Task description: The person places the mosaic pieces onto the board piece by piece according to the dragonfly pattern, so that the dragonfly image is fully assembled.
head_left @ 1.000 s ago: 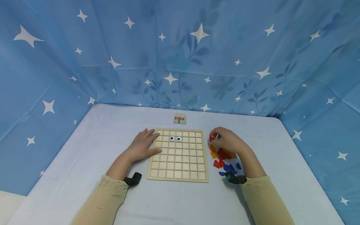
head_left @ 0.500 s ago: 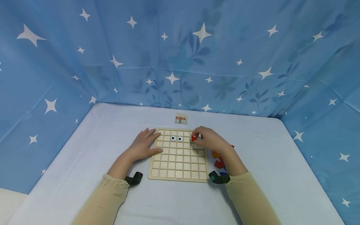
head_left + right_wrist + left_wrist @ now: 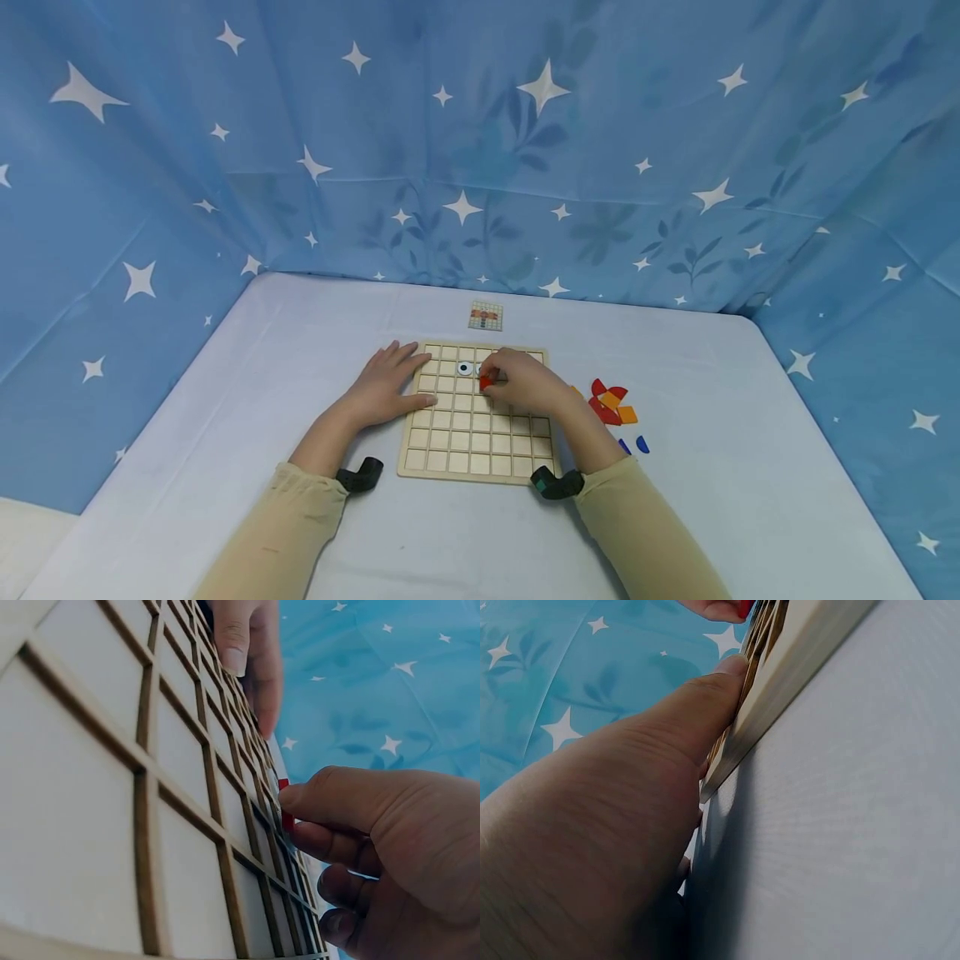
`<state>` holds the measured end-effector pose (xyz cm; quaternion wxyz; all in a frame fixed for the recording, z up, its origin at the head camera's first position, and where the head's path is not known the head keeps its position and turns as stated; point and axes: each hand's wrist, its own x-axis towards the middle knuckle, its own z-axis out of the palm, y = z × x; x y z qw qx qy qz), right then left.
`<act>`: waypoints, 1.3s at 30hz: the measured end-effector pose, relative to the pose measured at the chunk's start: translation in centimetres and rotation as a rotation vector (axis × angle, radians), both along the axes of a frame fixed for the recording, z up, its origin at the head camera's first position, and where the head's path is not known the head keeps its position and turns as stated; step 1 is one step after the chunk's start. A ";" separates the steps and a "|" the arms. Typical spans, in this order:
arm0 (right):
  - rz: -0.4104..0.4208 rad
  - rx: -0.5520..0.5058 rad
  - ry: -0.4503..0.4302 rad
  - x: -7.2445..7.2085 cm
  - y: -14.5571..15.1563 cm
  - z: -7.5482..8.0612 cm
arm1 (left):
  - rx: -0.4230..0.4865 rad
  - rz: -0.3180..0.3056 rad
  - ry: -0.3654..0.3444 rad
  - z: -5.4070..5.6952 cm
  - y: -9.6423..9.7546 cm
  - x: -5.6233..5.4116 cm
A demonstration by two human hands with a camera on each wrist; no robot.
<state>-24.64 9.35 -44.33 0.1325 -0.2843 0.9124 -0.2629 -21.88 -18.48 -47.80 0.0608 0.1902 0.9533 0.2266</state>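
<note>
Red flat piece (image 3: 485,384) pinched in the right hand (image 3: 527,383); left hand (image 3: 382,390), fingers spread, touches a gridded wooden board (image 3: 459,439).

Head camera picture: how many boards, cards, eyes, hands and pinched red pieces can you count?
Wooden grid board: 1
Picture card: 1
Eye pieces: 2 (one mostly covered)
Pinched red piece: 1
Hands: 2 (left hand, right hand)
Total: 7
</note>
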 end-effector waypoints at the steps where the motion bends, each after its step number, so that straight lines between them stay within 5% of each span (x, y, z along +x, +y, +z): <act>1: 0.001 0.004 0.006 0.0 0.0 -0.1 | -0.001 0.001 -0.001 0.0 0.0 0.0; 27: -0.014 0.032 0.032 0.4 -0.8 -0.7 | -0.012 0.003 -0.008 -0.4 -0.1 -0.1; 39: -0.115 0.034 0.025 -0.2 4.3 2.6 | -0.014 0.003 -0.012 -0.4 0.0 -0.3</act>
